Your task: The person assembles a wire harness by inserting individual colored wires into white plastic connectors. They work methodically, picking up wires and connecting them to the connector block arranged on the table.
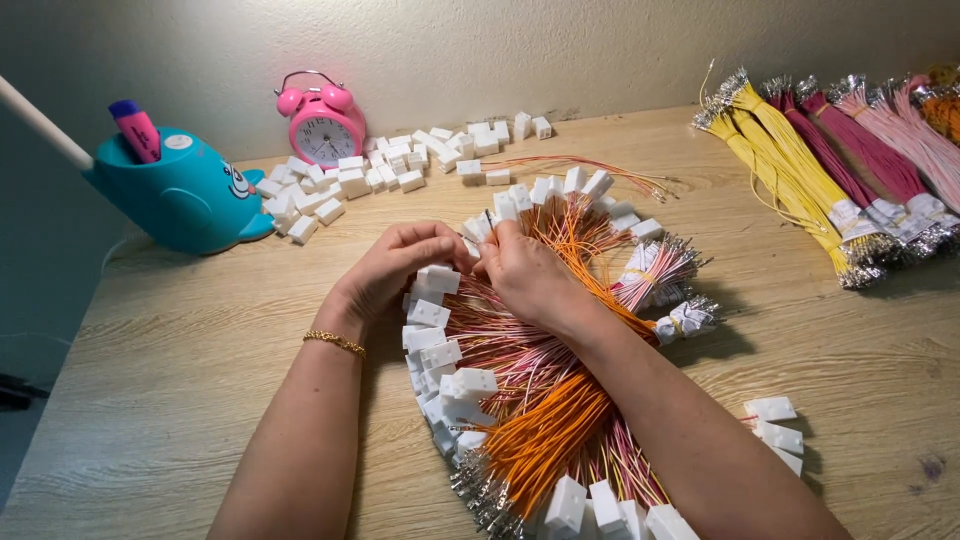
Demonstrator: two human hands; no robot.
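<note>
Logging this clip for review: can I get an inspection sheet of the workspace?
Surface: wooden table, light grain.
Job's things: left hand and right hand pinch a white connector over a fan of wired connectors.
Clutter: loose white housings; pink alarm clock; teal whale holder.
Fingers: both closed on the connector.
Cables: yellow, maroon and pink wire bundles at right.
Surroundings: plain wall.
</note>
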